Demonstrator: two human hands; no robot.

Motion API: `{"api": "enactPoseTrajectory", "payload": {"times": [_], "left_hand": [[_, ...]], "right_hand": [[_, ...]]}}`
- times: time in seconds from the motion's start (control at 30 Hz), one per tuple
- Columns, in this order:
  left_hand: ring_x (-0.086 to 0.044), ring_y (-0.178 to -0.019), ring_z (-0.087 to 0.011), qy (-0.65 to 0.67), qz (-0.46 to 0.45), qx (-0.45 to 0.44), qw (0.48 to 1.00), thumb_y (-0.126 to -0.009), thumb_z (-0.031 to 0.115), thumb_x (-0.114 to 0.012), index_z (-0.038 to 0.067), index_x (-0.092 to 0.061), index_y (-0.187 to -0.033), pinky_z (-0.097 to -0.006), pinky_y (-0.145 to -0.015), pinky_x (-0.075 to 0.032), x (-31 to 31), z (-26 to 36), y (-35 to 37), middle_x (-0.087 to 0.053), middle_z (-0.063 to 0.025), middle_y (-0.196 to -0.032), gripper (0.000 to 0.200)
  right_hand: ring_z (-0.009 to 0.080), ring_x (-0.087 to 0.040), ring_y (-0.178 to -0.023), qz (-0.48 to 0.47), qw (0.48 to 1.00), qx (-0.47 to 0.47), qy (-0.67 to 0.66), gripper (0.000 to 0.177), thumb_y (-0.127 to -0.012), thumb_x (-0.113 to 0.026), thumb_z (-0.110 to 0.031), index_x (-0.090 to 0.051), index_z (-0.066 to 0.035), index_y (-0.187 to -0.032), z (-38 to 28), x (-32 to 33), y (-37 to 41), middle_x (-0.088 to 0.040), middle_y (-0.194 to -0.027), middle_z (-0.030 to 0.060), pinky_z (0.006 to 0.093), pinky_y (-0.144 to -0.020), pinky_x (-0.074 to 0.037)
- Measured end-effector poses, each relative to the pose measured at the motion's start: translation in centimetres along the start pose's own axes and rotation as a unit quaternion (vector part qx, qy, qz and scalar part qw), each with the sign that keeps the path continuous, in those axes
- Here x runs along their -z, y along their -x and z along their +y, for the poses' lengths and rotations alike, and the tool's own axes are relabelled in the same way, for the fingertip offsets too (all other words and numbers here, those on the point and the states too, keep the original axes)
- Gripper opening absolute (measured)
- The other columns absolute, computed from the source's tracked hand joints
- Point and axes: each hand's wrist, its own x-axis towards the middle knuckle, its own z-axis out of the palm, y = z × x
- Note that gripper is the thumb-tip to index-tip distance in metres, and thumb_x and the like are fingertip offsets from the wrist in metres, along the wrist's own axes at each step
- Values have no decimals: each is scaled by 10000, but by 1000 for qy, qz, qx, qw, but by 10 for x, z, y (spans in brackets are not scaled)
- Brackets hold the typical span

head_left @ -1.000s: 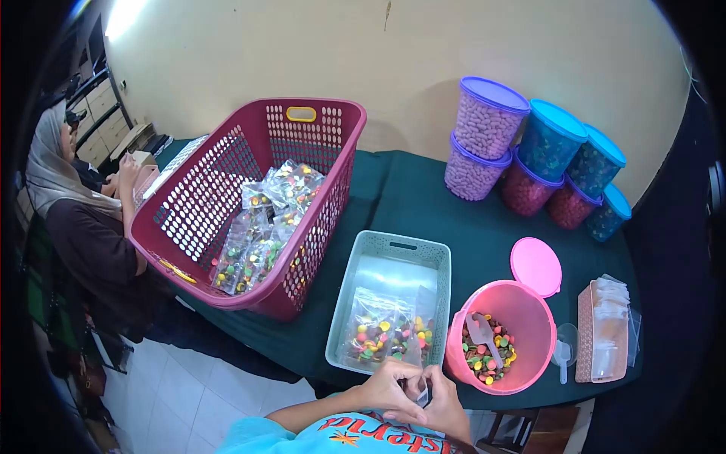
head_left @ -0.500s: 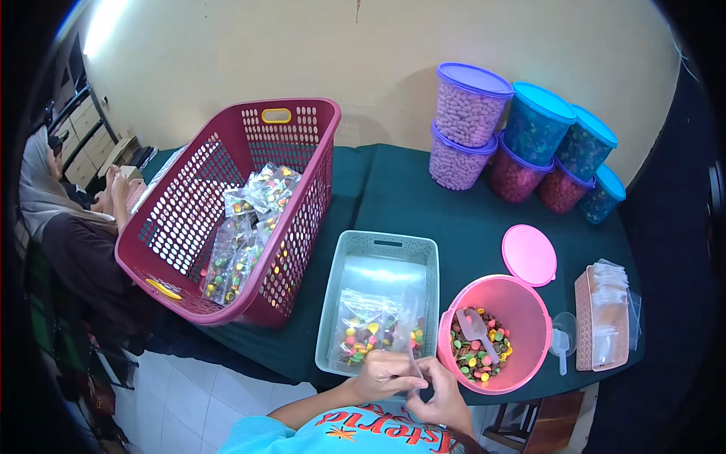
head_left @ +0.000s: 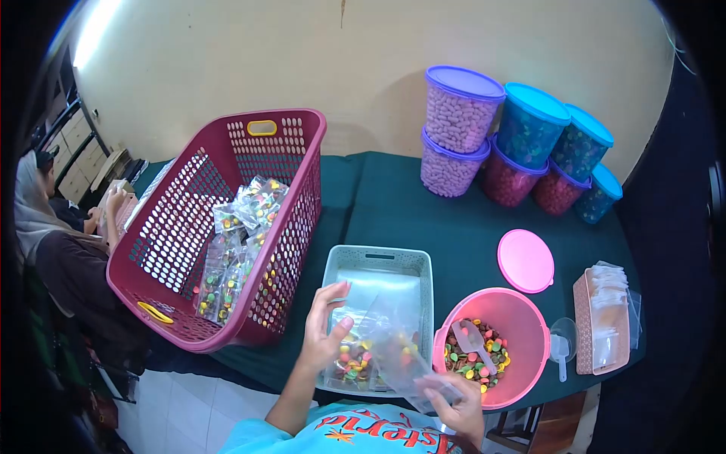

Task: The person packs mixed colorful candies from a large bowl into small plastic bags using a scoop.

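Observation:
My right hand (head_left: 456, 405) pinches a clear plastic bag (head_left: 404, 367) by its lower end. The bag slants over the tray and looks empty, though candies behind it show through. My left hand (head_left: 325, 333) is raised over the tray's left side, fingers apart, holding nothing. Beneath both hands lies a pale green tray (head_left: 336, 265) with filled bags of colourful candies (head_left: 352, 363) at its near end. Just right of the tray, a pink tub (head_left: 522, 321) holds loose brown, yellow, green and pink candies, with a clear scoop (head_left: 473, 342) resting on them.
A maroon laundry basket (head_left: 308, 170) with filled bags (head_left: 253, 212) stands left. A pink lid (head_left: 525, 261), a small scoop (head_left: 560, 352) and a pink basket of bags (head_left: 582, 321) lie right. Stacked lidded tubs (head_left: 461, 113) line the wall. Another person (head_left: 68, 250) sits far left.
My hands were together at the tray's near edge; now they are apart. The left has let go and moved up and left, while the right keeps the bag. The view has shifted slightly.

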Motion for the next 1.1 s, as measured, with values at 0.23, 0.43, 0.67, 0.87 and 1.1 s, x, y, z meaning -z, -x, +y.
{"api": "enactPoseTrajectory", "payload": {"times": [0.23, 0.43, 0.67, 0.87, 1.1], "left_hand": [[-553, -681, -104, 126, -232, 155, 952, -726, 25, -610, -41, -592, -929, -211, -559, -430, 23, -9, 0, -588, -102, -827, 214], [-605, -597, -129, 99, -257, 114, 954, -651, -65, -644, -36, -648, -773, -202, -537, -470, 30, 20, -22, -631, -148, -705, 126], [-581, -873, -170, 55, -99, 93, 989, -617, -19, -690, -41, -530, -1058, -258, -782, -449, 22, 22, -28, -599, -131, -939, 469], [-345, -1168, -293, -227, -335, -224, 886, -496, 347, -774, 41, -364, -1228, -454, -974, -227, -36, 80, -13, -406, -118, -1222, 893], [-358, -1160, -236, -248, -476, -239, 809, -640, 335, -673, 66, -293, -1272, -480, -989, -182, -63, 68, 28, -378, -97, -1217, 785]], "right_hand": [[137, -597, -615, 2, 997, -43, 69, 195, -623, -618, 41, -639, 18, -816, -11, 39, -1, -619, -677, 105, 225, -556, -447], [114, -561, -531, 16, 999, -34, -8, 155, -627, -600, 83, -644, 31, -766, 6, 45, -10, -600, -627, 91, 215, -498, -427], [93, -526, -525, 86, 996, -30, -10, 140, -607, -561, 90, -630, 42, -719, 10, 53, -15, -588, -619, 72, 195, -475, -383], [84, -521, -564, 103, 994, -34, 6, 147, -598, -526, 84, -616, 48, -708, 10, 37, -10, -582, -620, 66, 191, -490, -379], [65, -553, -606, 124, 988, -60, -62, 192, -667, -545, 74, -584, 57, -854, 2, 10, 14, -585, -697, 57, 183, -493, -445]]}}
